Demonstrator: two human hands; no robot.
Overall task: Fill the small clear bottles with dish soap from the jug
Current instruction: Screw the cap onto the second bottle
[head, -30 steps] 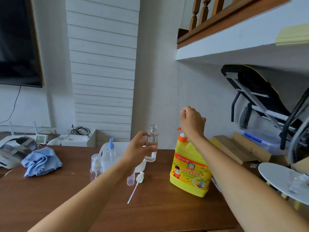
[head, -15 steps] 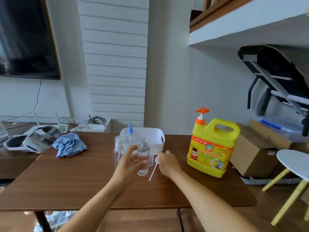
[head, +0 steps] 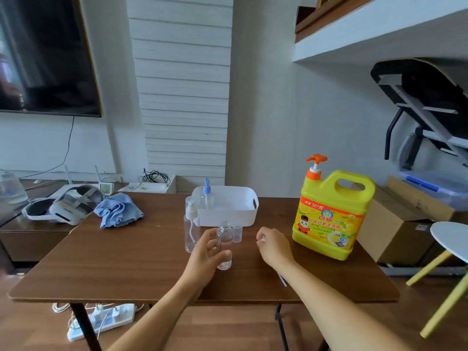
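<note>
My left hand (head: 203, 253) grips a small clear bottle (head: 224, 245) with an uncapped neck, standing upright on the brown table (head: 114, 269). My right hand (head: 274, 247) is closed on a white spray head (head: 262, 240); its thin tube (head: 282, 280) sticks out below my wrist. The yellow dish soap jug (head: 331, 216) with an orange pump (head: 315, 162) stands to the right of my right hand, untouched. A second clear bottle with a white sprayer (head: 190, 228) stands left of the held one. A small clear cap (head: 237, 234) sits behind it.
A white basket (head: 233, 216) behind the bottles holds a blue-pump bottle (head: 207, 195). A blue cloth (head: 117, 211) and a headset (head: 65, 209) lie at the left. Cardboard box (head: 395, 231) and white stool (head: 450, 240) stand right of the table; a power strip (head: 101, 321) lies underneath.
My right hand left the jug's pump, came down and took the spray head off the table. My left hand lowered the clear bottle onto the table.
</note>
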